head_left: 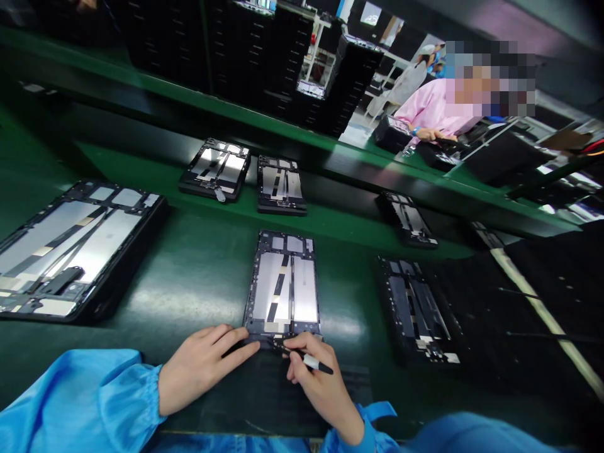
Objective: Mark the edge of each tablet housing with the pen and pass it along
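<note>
An opened tablet-like device [306,289] lies on the green work surface in front of me, its silvery inside facing up with dark ribbon strips across it. My left hand [202,365] rests at its lower left corner, fingers stretched toward the near edge, holding nothing. My right hand [318,377] is closed around a slim black-and-white pen-like tool [312,362], whose tip points at the device's near edge. The exact spot of the tip is hidden by my fingers.
A stack of similar devices [113,233] stands at the left. More lie behind [217,167] [282,182] and at the right [415,308] [408,217]. A raised green ledge [226,104] crosses behind them. A person in pink [431,104] works beyond it.
</note>
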Available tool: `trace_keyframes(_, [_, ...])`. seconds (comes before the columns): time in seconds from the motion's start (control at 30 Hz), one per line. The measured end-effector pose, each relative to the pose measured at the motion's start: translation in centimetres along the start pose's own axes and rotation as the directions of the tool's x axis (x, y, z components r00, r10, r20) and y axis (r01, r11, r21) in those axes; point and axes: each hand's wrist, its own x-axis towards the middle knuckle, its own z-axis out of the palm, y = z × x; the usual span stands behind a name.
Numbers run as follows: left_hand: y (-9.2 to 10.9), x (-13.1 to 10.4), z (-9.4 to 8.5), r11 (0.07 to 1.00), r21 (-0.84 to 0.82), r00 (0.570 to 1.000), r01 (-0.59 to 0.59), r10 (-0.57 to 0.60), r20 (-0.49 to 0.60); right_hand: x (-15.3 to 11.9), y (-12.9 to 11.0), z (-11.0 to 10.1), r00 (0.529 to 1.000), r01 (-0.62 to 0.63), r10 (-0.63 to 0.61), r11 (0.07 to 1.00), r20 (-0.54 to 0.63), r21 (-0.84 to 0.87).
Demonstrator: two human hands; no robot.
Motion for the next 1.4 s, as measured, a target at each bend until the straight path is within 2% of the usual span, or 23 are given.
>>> trace_keyframes(0.2, [-0.6, 0.0, -0.9, 0.999, -0.045, 0.999, -0.032, 0.031, -0.014, -0.5, 0.8, -0.7, 0.997, -0.024, 0.034, 0.991, -0.076, 0.135])
trace_keyframes(0.3, [-1.0, 0.1, -1.8, 0.996, -0.082, 0.999, -0.043, 0.044, 0.02, -0.7, 0.5, 0.0, 0.998, -0.042, 0.048, 0.985, -0.033, 0.168])
trace_keyframes(0.4, [-1.1, 0.1, -2.0, 0.994, -0.099, 0.999, -0.038, 0.041, 0.027, -0.5, -0.1, 0.9, 0.999, 0.019, -0.024, 0.989, 0.032, 0.15])
trace_keyframes(0.53, [-1.2, 0.1, -1.7, 0.994, -0.101, 0.999, -0.045, 0.042, -0.028, -0.1, -1.1, 1.1, 0.992, 0.117, -0.12, 0.991, 0.035, 0.061])
trace_keyframes(0.7, [-1.3, 0.4, -2.2, 0.994, -0.1, 0.998, -0.046, 0.049, 0.032, 0.3, -1.6, 0.9, 0.986, 0.137, -0.137, 0.991, 0.092, 0.007])
trace_keyframes(0.77, [-1.3, 0.5, -2.5, 0.994, -0.102, 0.998, -0.042, 0.045, 0.035, 0.4, -1.4, 1.0, 0.989, 0.1, -0.104, 0.994, 0.108, 0.043])
trace_keyframes(0.87, [-1.1, 0.1, -2.8, 0.994, -0.105, 0.998, -0.031, 0.036, 0.048, 0.2, -0.8, 1.3, 0.994, -0.072, 0.055, 0.978, 0.091, 0.197])
trace_keyframes(0.97, [-0.4, -1.1, -3.1, 0.989, -0.144, 0.997, -0.037, 0.045, 0.055, -0.2, -0.2, 1.2, 0.966, -0.246, 0.255, 0.878, 0.035, 0.411])
trace_keyframes(1.07, [0.3, -2.4, -3.4, 0.983, -0.184, 0.999, -0.018, 0.023, 0.024, -0.7, -0.2, 1.2, 0.932, -0.308, 0.363, 0.776, 0.01, 0.551])
trace_keyframes(1.17, [0.7, -3.0, -3.8, 0.978, -0.206, 0.995, 0.035, -0.054, -0.085, -1.3, 0.0, 1.8, 0.923, -0.299, 0.384, 0.711, 0.005, 0.636])
trace_keyframes(1.23, [1.0, -3.1, -3.9, 0.968, -0.245, 0.994, -0.049, 0.024, -0.103, -1.8, 0.4, 2.6, 0.929, -0.281, 0.371, 0.703, 0.0, 0.653])
trace_keyframes(1.3, [1.4, -3.2, -3.8, 0.947, -0.274, 0.986, -0.169, 0.161, -0.051, -2.4, 0.9, 3.3, 0.934, -0.279, 0.357, 0.737, -0.003, 0.615])
trace_keyframes(1.33, [1.7, -3.2, -3.7, 0.94, -0.28, 0.98, -0.195, 0.199, -0.015, -2.6, 1.0, 3.6, 0.936, -0.288, 0.352, 0.77, -0.002, 0.569])
trace_keyframes(1.4, [2.2, -3.2, -3.4, 0.945, -0.275, 0.979, -0.176, 0.196, 0.046, -2.9, 1.0, 3.9, 0.943, -0.313, 0.331, 0.851, 0.032, 0.422])
